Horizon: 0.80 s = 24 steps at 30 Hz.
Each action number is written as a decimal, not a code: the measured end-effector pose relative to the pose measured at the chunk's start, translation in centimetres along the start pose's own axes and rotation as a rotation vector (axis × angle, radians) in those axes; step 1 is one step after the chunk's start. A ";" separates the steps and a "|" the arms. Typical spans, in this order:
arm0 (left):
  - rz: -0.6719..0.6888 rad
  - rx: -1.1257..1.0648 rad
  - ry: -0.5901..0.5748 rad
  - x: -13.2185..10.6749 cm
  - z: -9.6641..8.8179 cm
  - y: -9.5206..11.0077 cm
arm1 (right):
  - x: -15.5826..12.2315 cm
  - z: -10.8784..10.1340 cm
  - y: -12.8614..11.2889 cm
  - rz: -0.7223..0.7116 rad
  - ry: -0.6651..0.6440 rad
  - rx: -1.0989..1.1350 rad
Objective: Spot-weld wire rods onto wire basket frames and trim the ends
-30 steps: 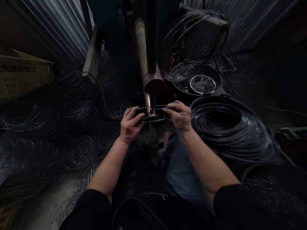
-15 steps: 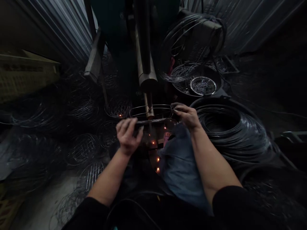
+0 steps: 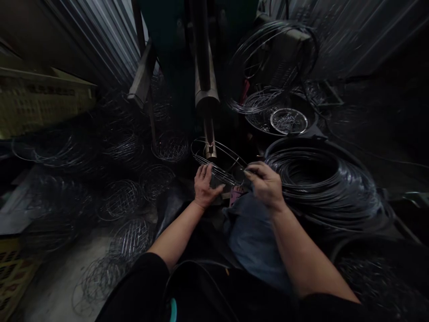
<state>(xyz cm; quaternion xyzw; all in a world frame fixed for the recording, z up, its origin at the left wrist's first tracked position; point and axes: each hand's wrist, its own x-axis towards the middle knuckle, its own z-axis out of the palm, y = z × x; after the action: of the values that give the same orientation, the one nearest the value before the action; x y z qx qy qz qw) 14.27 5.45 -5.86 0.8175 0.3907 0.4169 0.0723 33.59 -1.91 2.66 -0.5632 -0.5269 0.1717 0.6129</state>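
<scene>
A round wire rack (image 3: 219, 169) made of thin metal rods tilts down to the right around the lower post of a machine. My right hand (image 3: 266, 181) pinches its right rim between thumb and fingers. My left hand (image 3: 205, 185) is open at the rack's near left side, fingers stretched and thumb apart; whether it touches the rods I cannot tell. Above the rack the machine's metal electrode (image 3: 209, 150) comes down from a thick cylinder (image 3: 207, 94).
To the right sits a large coil of wire (image 3: 311, 179). Behind it, a round tray (image 3: 315, 123) holds a bowl of short metal pieces (image 3: 288, 120). Finished-looking wire grids (image 3: 130, 237) lie on the floor at left, near a yellow crate (image 3: 43, 100). A wooden post (image 3: 142, 76) stands behind.
The rack has gone from nearly level to tilted, its right side lower and nearer me. My left hand moved right and opened flatter; my right hand came down. The orange sparks are gone.
</scene>
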 end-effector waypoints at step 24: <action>0.251 -0.226 0.162 1.4 -0.2 -3.1 | -0.2 6.1 -4.3 -0.252 0.042 -0.454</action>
<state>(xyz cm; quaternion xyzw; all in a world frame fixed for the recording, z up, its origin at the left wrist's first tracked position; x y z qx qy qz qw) 12.85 8.54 -6.25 0.8104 0.2407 0.5282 0.0793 26.80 -0.30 5.13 -0.6197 -0.6052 -0.0402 0.4981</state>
